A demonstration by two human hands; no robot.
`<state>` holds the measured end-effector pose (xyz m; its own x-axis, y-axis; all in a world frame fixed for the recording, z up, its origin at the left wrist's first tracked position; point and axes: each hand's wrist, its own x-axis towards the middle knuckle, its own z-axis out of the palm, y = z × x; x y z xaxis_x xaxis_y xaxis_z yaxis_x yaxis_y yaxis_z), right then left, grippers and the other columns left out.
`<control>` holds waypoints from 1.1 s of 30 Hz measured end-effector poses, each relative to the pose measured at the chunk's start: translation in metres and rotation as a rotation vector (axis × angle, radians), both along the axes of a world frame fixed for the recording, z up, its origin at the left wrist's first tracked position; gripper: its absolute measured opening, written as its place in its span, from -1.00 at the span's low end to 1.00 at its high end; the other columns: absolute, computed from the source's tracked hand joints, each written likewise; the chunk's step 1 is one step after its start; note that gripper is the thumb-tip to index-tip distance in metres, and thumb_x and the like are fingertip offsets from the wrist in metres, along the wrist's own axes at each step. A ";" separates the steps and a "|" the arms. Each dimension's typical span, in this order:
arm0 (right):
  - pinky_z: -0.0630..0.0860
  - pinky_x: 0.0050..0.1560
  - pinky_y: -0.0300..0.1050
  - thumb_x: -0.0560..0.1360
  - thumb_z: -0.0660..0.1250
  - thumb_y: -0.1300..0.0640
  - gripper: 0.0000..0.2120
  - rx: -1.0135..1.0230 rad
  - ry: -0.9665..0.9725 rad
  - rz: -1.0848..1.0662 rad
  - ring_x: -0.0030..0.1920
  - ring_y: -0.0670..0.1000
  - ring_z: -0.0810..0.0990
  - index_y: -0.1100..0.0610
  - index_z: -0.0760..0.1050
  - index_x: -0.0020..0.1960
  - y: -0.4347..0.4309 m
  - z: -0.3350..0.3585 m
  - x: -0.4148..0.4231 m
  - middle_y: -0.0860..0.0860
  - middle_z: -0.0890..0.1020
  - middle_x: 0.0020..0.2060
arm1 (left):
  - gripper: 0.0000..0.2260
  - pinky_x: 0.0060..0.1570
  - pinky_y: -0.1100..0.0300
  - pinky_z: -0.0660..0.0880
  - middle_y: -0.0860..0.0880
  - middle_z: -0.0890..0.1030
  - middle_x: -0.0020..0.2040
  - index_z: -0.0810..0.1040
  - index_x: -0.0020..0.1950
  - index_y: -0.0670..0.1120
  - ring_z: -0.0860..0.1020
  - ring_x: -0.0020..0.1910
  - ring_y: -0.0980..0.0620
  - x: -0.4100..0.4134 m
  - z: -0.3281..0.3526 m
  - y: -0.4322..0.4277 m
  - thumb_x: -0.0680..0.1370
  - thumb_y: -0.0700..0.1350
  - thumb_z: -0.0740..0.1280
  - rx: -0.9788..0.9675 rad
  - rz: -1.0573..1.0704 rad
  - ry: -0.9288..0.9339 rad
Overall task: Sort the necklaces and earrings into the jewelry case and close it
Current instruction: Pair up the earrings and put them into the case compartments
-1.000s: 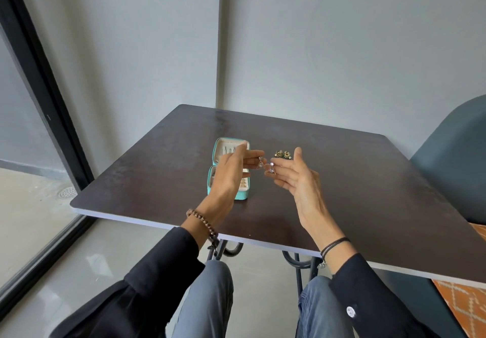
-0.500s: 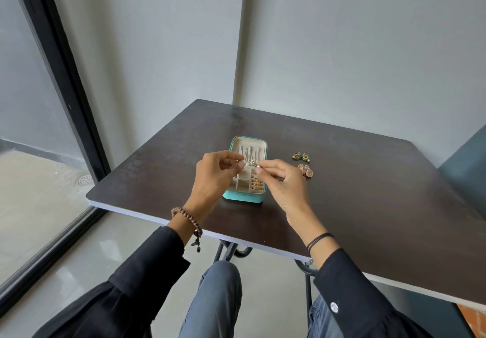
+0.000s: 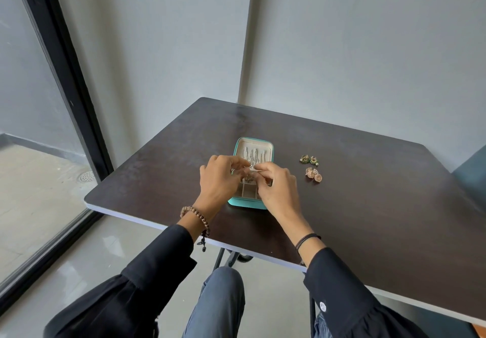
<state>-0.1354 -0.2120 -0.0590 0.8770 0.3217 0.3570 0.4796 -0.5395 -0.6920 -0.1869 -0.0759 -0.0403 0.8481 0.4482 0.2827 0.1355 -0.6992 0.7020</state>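
Observation:
A small teal jewelry case (image 3: 246, 204) lies open on the dark table, its cream lid (image 3: 263, 145) flat at the far end with thin necklaces hung inside. My left hand (image 3: 219, 179) and my right hand (image 3: 276, 189) meet above the case's compartments, each pinching a small silver piece (image 3: 252, 168) between thumb and fingertips. What the piece is stays too small to tell. Two pairs of earrings lie on the table right of the case: a green and gold pair (image 3: 309, 159) and a gold pair (image 3: 313, 175).
The dark table (image 3: 368, 206) stands against a grey wall, with a glass door and black frame (image 3: 63, 74) at the left. A teal chair (image 3: 473, 174) shows at the right edge. My knees sit under the table's near edge.
Both hands came down from in front of me to just over the case, still pinching the small silver piece. The view has shifted so that the case sits more central.

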 end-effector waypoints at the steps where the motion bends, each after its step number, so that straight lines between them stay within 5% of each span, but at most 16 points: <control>1: 0.60 0.07 -0.02 0.59 0.39 0.12 -0.82 0.002 -0.022 0.005 0.13 0.09 0.63 0.05 0.66 0.18 0.000 0.000 0.001 -0.03 0.75 -0.03 | -0.83 0.19 -0.06 0.41 0.10 0.70 0.09 0.69 0.15 0.11 0.56 0.13 0.00 0.003 -0.001 0.000 0.58 0.04 0.40 0.032 -0.004 0.015; 10: 0.62 0.02 -0.06 0.57 0.39 0.19 -0.84 0.061 -0.083 -0.027 0.04 -0.01 0.66 0.06 0.68 0.11 -0.016 0.000 0.002 -0.06 0.74 -0.07 | -0.79 0.01 0.03 0.27 0.06 0.67 0.18 0.64 0.23 0.15 0.50 0.17 -0.04 0.013 -0.009 -0.001 0.64 -0.01 0.31 0.174 -0.012 0.056; 15: 0.47 -0.14 -0.46 0.56 0.40 0.24 -0.87 0.109 -0.064 -0.050 -0.13 -0.22 0.64 0.11 0.67 0.07 -0.038 0.005 0.002 -0.09 0.72 -0.11 | -0.83 0.06 0.01 0.37 0.11 0.68 0.12 0.68 0.15 0.13 0.54 0.13 -0.04 0.012 0.005 -0.017 0.62 -0.01 0.34 0.169 -0.023 0.004; 19: 0.38 -0.17 -0.57 0.56 0.41 0.24 -0.90 0.145 -0.040 -0.106 -0.19 -0.30 0.59 0.14 0.68 0.04 -0.062 0.006 0.005 -0.09 0.69 -0.16 | -0.88 0.06 0.02 0.48 0.12 0.71 0.01 0.70 0.06 0.11 0.56 0.07 -0.02 0.016 0.018 -0.042 0.57 -0.05 0.39 0.130 -0.105 -0.039; 25: 0.42 -0.15 -0.53 0.55 0.40 0.23 -0.88 0.146 0.015 -0.203 -0.18 -0.22 0.59 0.09 0.67 0.04 -0.105 0.003 0.021 -0.04 0.69 -0.16 | -0.82 0.03 0.28 0.49 -0.07 0.73 -0.03 0.71 0.05 -0.14 0.64 -0.05 0.01 0.032 0.032 -0.096 0.54 -0.27 0.35 -0.051 -0.281 -0.055; 29: 0.50 0.03 -0.19 0.52 0.42 0.18 -0.90 0.111 0.068 -0.264 -0.07 -0.05 0.61 0.06 0.64 0.03 -0.123 -0.008 0.045 0.03 0.67 -0.04 | -0.78 0.16 0.15 0.47 -0.16 0.68 0.08 0.67 0.11 -0.20 0.61 0.10 -0.10 0.053 0.025 -0.124 0.54 -0.29 0.29 -0.079 -0.273 0.000; 33: 0.45 0.05 -0.22 0.54 0.44 0.05 -0.77 0.091 0.086 -0.244 -0.01 -0.05 0.59 0.14 0.61 0.14 -0.127 -0.012 0.069 0.06 0.62 0.05 | -0.77 0.25 0.06 0.34 -0.25 0.52 0.22 0.53 0.20 -0.25 0.42 0.29 -0.22 0.078 0.009 -0.143 0.59 -0.22 0.22 -0.102 -0.201 0.095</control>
<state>-0.0667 -0.3392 -0.0713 0.9529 0.0666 0.2960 0.2804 -0.5654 -0.7757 -0.1092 -0.2184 -0.0314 0.9437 0.2897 0.1594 0.0694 -0.6450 0.7610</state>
